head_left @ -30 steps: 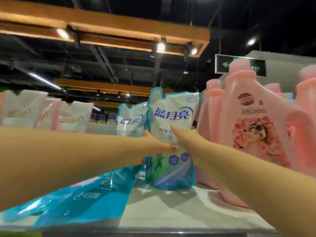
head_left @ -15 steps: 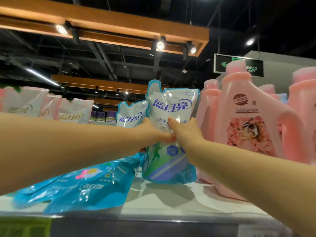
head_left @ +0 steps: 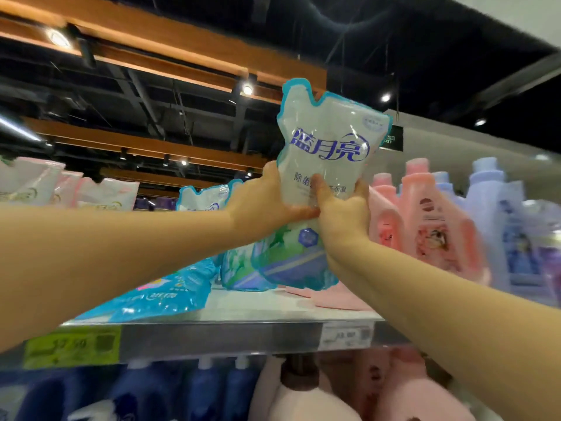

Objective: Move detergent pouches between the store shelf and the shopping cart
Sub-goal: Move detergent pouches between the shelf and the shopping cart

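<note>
Far left of my left grip [head_left: 267, 205]: white-and-pink soft plastic pouches [head_left: 30, 185] in a row, upright, blurred. Below them, on the front lip of the grey metal shelf [head_left: 227, 340], a lime-green paper price tag [head_left: 73, 346], print unreadable. Left of and below the left grip, a bright-blue flat plastic pouch [head_left: 158, 294] lies on its side on the shelf board. Just behind my left wrist a second clear teal-edged pouch [head_left: 209, 197] stands upright, partly hidden by my arm.

Left grip clamps the left edge of the clear teal-edged soft-plastic detergent pouch [head_left: 328, 141], which has blue Chinese lettering. My thumb lies across its front, fingers behind. The pouch sits between both grips, roughly upright and a bit tipped. Its top is well above them and its bottom hangs below them over the shelf board; cannot tell if it touches.

Right grip [head_left: 343, 220] clamps the right edge, thumb up on the front, fingers wrapped round the side. The thumbs nearly meet.

Below the right grip, a white paper price tag [head_left: 346, 334] on the shelf lip. Right of it, pink plastic handled bottles [head_left: 431, 229], then pale lavender plastic bottles [head_left: 491, 208], all upright. Under the shelf: dark-blue pouches [head_left: 182, 390] on the left, pale-pink bottles [head_left: 349, 399] on the right.
</note>
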A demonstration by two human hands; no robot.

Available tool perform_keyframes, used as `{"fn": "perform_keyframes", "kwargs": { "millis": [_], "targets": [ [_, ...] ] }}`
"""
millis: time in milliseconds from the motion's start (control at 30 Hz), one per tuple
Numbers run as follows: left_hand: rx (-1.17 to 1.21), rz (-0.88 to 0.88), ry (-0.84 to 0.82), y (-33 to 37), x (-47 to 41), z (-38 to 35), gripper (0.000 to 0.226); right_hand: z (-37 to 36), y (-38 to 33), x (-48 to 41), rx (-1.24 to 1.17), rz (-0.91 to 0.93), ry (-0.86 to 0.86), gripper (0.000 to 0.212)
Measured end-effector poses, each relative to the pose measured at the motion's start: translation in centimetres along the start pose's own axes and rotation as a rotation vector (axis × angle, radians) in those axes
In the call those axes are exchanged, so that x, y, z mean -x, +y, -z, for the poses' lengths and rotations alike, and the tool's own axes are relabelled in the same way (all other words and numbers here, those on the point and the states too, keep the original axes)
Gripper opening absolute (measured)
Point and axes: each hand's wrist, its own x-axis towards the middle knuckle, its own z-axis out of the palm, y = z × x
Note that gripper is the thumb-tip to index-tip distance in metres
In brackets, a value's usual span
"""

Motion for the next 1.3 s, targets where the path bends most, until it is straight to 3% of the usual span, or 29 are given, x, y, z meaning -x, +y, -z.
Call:
{"fn": "perform_keyframes", "kwargs": {
  "millis": [233, 367, 633, 833, 933, 1100, 1300],
  "targets": [
    [0.131, -0.165, -0.017, 12.7, 7.6, -2.4, 0.1, 14.3, -7.4, 5.7, 0.081, 0.072, 0.139, 0.036],
    [0.278, -0.13, -0.113, 19.2, 13.7, -6.0, 0.091, 23.3, -10.0, 9.7, 0.175, 0.048, 0.157, 0.033],
    [0.569, -0.138, -0.53, 36.5, 29.8, -17.9, 0.085, 47.8, -13.8, 20.4, 0.609, -0.076, 0.416, 0.03],
    [0.743, -0.121, -0.834, 45.7, 40.7, -27.9, 0.077, 62.4, -13.1, 27.3, 0.872, -0.3, 0.644, 0.036],
    [0.772, -0.146, -0.986, 49.3, 46.3, -34.0, 0.09, 69.2, -11.3, 30.7, 0.922, -0.431, 0.803, 0.048],
    [0.638, -0.146, -1.308, 52.9, 55.3, -42.6, 0.074, 78.8, -6.3, 37.6, 0.947, -0.685, 1.024, 0.04],
    [0.427, -0.133, -1.633, 52.3, 65.5, -49.1, 0.069, 84.4, 0.5, 46.7, 0.884, -0.997, 1.223, 0.042]
  ]
}}
